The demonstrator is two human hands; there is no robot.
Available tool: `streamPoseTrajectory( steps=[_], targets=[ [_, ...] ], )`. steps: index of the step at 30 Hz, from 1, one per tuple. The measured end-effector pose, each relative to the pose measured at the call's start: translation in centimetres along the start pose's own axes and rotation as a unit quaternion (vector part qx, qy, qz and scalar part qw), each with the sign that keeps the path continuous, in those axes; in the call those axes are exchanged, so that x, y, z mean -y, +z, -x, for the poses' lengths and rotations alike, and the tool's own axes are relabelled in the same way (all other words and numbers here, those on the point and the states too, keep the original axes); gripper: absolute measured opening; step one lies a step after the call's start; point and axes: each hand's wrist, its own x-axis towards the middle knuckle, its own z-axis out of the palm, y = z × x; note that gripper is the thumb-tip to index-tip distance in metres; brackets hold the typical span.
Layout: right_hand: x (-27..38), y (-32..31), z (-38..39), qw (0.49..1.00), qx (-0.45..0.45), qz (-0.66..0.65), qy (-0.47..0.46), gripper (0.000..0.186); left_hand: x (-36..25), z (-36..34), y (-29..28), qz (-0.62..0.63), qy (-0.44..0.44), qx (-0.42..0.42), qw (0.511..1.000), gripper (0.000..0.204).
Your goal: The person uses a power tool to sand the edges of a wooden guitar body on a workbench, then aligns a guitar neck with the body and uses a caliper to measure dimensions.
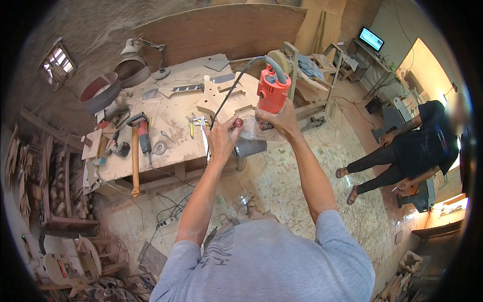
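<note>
My right hand (283, 120) is wrapped round the lower part of a red corded trim router (272, 91), held upright at the table's near right edge. My left hand (221, 140) grips a dark red round knob (238, 122) beside it. Between the hands shows a clear plastic plate (259, 132), low under the router. Just beyond lies a pale wooden guitar body (229, 95) with cut-out pockets. The router's dark cable (232, 90) loops over it toward my left forearm. The router's bit is hidden. Next to my left hand lie yellow-handled pliers (191, 130) and a metal caliper-like tool (204, 132).
On the dusty worktable (171, 121) lie a red angle grinder (144, 138), a hammer with a long wooden handle (135, 163) and a disc (159, 147). A desk lamp (161, 73) stands at the back. Cables (173, 209) cross the floor. A person (417, 141) stands at right.
</note>
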Motion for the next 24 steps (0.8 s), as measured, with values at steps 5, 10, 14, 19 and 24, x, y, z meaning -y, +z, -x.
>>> streamPoseTrajectory(
  steps=[5, 10, 14, 19, 24],
  targets=[
    [0.0, 0.2, -0.2, 1.000, 0.001, -0.015, 0.028, 0.054, 0.9, -0.4, 0.5, -0.004, 0.007, -0.001, 1.000, 0.045],
    [-0.6, 0.1, -0.5, 1.000, -0.001, -0.001, 0.019, 0.053, 0.6, -0.5, 0.5, -0.020, 0.030, -0.030, 0.999, 0.045],
    [-1.5, 0.4, -0.9, 0.999, 0.020, -0.032, 0.000, 0.033, 1.8, -0.7, 1.9, -0.055, 0.060, -0.096, 0.992, 0.045],
    [-1.3, 0.6, -1.5, 0.999, 0.014, -0.033, 0.001, 0.030, 0.7, -1.5, 1.0, -0.028, 0.022, -0.039, 0.999, 0.044],
    [-1.8, 0.9, -2.4, 1.000, 0.011, -0.025, 0.007, 0.036, 0.5, -2.0, 0.5, -0.011, 0.011, -0.037, 0.999, 0.042]
  ],
)
